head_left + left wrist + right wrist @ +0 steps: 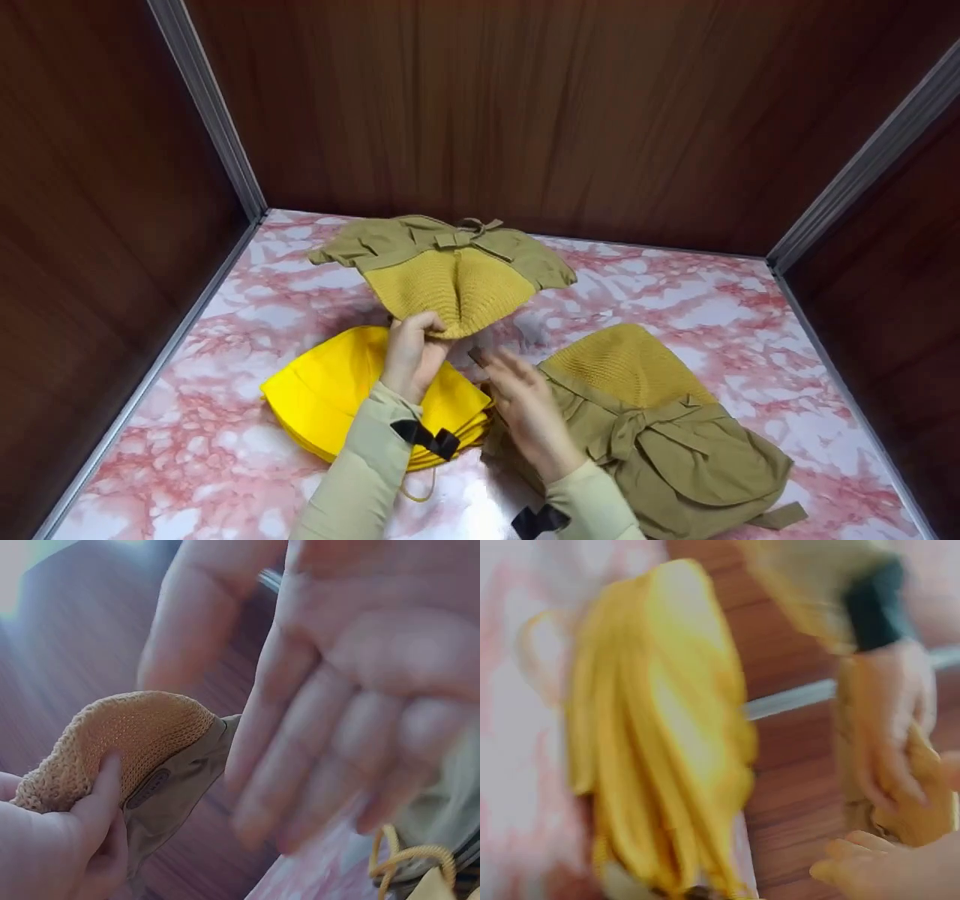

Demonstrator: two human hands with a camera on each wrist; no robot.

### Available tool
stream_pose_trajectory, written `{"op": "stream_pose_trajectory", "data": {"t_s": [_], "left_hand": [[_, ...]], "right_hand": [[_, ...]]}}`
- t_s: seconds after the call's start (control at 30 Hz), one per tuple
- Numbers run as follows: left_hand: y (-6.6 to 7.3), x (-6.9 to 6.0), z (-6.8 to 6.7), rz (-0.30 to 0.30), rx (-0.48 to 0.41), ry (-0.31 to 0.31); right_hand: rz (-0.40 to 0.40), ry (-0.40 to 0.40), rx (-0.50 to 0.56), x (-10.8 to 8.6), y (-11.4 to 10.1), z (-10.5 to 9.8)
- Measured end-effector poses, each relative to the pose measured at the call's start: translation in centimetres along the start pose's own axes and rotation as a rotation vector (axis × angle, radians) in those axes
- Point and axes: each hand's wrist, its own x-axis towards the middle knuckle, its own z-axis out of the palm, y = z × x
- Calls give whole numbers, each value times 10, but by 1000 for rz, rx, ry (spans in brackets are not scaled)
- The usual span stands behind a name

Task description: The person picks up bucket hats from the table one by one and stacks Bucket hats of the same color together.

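Note:
My left hand point(415, 356) pinches the folded mustard knitted crown of an olive-brimmed sun hat point(450, 289), raised above the table with its bow on the far side. Thumb and fingers sit on either face of the knit in the left wrist view, where a small oval label point(149, 789) shows on the cloth. Apart from that hat, my right hand point(529, 409) hovers with extended fingers and holds nothing. Below the left forearm lies a stack of bright yellow hats point(330, 390). Under the right hand rests a similar sun hat point(630, 367) with a tied bow.
The table point(225, 420) has a pink-and-white marbled top. Dark wood-look panels point(510, 112) enclose it at the back and both sides, with metal strips at the corners. A yellow cord loop point(420, 495) trails from the yellow stack near the front.

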Motion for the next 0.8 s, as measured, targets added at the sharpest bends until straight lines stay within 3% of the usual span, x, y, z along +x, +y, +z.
{"op": "stream_pose_trajectory", "data": {"t_s": [0.1,0.23,0.4,0.6,0.8], "left_hand": [[-2,-7,1,-25,16,-8],[-6,-17,0,-72,74,-16],[-10,-25,-3,-125,142,-28],[-13,-31,-6,-184,154,-68],[-15,-37,-6,-239,177,-126]], "right_hand": [[16,0,223,-2,-17,-10],[22,-18,441,1,-31,-22],[28,28,632,7,-41,-36],[59,125,892,12,-47,-48],[62,193,1014,13,-51,-55]]}}
